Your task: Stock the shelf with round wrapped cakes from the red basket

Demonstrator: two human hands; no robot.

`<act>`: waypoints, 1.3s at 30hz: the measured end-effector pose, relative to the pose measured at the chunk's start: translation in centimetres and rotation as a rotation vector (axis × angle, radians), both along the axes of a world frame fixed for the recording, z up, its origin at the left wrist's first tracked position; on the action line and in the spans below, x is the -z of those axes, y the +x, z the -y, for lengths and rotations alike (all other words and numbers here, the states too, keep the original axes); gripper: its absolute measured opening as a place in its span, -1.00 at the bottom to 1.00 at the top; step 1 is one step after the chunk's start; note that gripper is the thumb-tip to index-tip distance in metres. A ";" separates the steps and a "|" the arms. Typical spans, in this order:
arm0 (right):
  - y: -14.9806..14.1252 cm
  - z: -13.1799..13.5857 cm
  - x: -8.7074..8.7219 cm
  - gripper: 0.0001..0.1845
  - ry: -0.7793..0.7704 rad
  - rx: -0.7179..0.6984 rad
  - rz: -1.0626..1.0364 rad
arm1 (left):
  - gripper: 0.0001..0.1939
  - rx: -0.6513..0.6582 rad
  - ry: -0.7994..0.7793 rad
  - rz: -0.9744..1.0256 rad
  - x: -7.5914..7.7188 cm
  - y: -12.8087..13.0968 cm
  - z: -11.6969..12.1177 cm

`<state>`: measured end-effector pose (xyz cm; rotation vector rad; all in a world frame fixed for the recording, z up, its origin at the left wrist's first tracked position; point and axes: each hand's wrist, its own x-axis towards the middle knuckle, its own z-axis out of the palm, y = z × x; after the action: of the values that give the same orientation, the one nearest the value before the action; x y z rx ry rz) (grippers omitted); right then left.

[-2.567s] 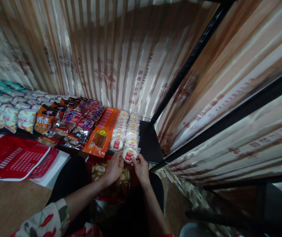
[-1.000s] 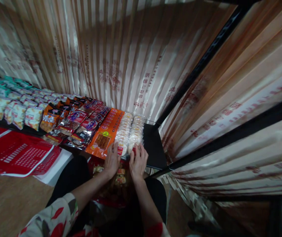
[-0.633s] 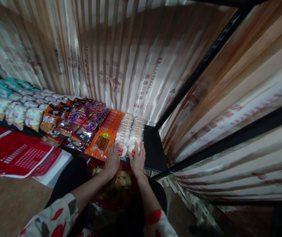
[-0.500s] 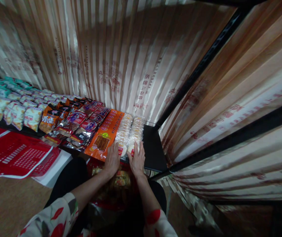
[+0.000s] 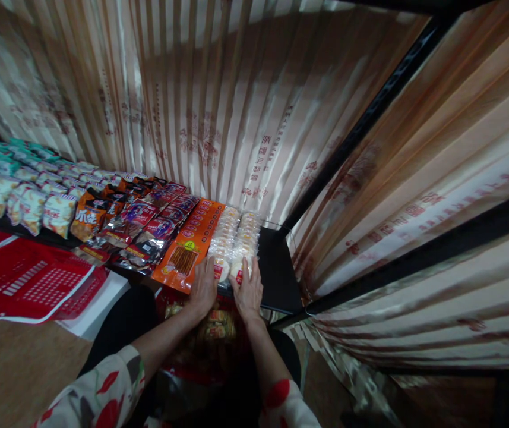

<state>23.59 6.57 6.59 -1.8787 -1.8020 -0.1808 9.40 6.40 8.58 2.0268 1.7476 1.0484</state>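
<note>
Change: the front packet (image 5: 237, 274) we held out in both hands now sits in the right row (image 5: 246, 238). Both rows end about level at the black shelf's (image 5: 278, 276) front edge, near its right corner. Our left hand (image 5: 204, 290) and right hand (image 5: 248, 292) rest on the row fronts, fingers outstretched, nothing clenched. Red container (image 5: 163, 300) below the front edge holds gold packets (image 5: 217, 328).
</note>
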 end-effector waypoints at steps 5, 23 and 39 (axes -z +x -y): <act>0.2 -0.4 -0.1 -0.39 -0.013 0.004 0.029 | -0.48 0.001 0.007 -0.033 0.2 0.0 0.0; 0.1 -0.8 -0.1 -0.35 -0.044 0.044 0.097 | -0.46 -0.023 -0.021 -0.062 -0.1 0.4 -0.4; -1.0 2.6 0.5 -0.48 0.242 -0.008 -0.116 | -0.61 -0.002 0.074 -0.044 -0.8 -1.5 2.4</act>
<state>22.55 3.97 6.10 -1.6771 -1.6313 -0.2687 7.89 4.05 9.36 2.1079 1.7573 1.0927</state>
